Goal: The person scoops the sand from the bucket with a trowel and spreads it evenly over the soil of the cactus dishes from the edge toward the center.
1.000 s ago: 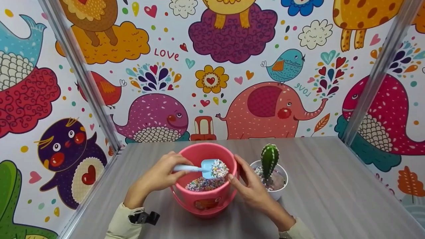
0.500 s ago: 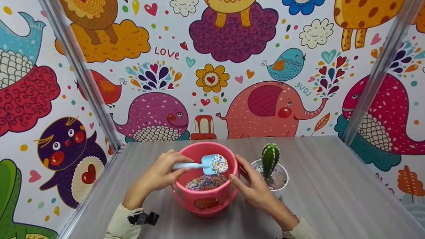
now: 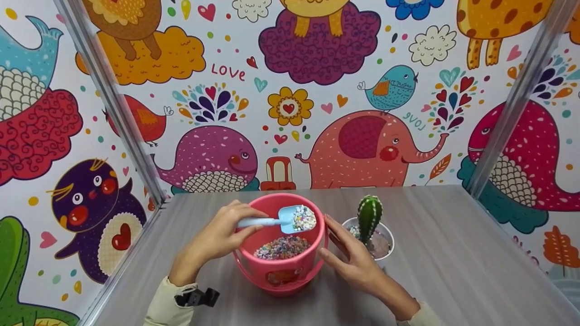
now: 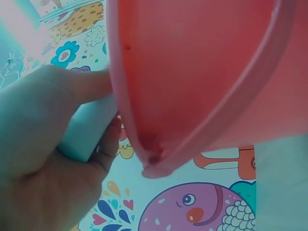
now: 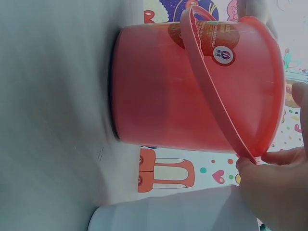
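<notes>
My left hand (image 3: 217,237) grips the handle of a small light-blue toy shovel (image 3: 285,219), heaped with pale beads (image 3: 305,218). The shovel is above the opening of a pink bucket (image 3: 256,268), where a pile of multicoloured beads (image 3: 281,248) lies. In the left wrist view the bucket's rim (image 4: 264,62) hides the scoop; only the shovel handle (image 4: 89,127) shows. My right hand (image 3: 358,262) rests with fairly straight fingers against the right side of the bucket's rim. A finger (image 5: 281,156) touches the rim beside the bucket's handle (image 5: 211,91).
Close to my right hand stands a white pot (image 3: 390,237) with a green cactus (image 3: 369,217), partly behind that hand. A grey wood-grain table (image 3: 453,253) lies under everything. Cartoon-printed walls (image 3: 312,97) with metal posts close off the back and sides.
The loaded shovel has risen slightly and shifted a little right over the bucket. My right hand has slid slightly right and down along the rim. Bucket and cactus pot stay about where they were.
</notes>
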`<state>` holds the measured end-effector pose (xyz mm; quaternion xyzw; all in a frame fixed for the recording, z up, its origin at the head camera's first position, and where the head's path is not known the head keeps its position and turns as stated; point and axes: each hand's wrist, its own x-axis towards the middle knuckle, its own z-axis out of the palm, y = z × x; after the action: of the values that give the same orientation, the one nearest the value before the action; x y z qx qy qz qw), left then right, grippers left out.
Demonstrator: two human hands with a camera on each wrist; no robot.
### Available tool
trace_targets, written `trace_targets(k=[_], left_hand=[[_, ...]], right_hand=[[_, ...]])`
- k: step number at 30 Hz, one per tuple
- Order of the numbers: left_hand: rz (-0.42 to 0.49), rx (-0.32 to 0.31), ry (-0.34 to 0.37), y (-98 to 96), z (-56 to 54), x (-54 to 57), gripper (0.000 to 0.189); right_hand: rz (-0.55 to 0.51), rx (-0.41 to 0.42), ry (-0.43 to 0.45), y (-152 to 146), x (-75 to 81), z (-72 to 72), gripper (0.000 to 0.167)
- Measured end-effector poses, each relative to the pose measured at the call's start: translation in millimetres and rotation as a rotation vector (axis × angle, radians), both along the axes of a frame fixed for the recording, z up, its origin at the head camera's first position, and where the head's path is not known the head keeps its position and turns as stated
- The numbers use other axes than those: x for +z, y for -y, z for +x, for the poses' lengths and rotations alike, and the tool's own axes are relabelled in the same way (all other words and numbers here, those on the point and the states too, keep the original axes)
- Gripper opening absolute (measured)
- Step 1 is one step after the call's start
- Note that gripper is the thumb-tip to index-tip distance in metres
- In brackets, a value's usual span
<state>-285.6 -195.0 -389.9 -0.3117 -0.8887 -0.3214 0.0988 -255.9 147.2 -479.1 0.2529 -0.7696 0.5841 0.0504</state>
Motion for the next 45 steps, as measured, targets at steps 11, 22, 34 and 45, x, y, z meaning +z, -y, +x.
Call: trace_targets(k=[11, 22, 34, 45], left_hand=[[0.010, -0.011, -0.023, -11.7, 2.0, 5.5, 0.027], [-0.013, -0.094, -0.100, -29.8, 2.8, 10.4, 0.024], [-0.021, -0.122, -0.089, -48.1, 1.5, 10.7, 0.021], [-0.066, -0.119, -0.078, -66.9, 0.6, 13.3, 0.020]], right_hand=[[0.102, -0.072, -0.105, -22, -5.6, 15.8, 0.061], [0.032, -0.191, -0.339, -62, -8.4, 17.7, 0.035], [-0.062, -0.358, -0.437, -89, -19.9, 3.5, 0.027], [0.040, -0.516, -0.435, -98, -30.0, -10.1, 0.050]])
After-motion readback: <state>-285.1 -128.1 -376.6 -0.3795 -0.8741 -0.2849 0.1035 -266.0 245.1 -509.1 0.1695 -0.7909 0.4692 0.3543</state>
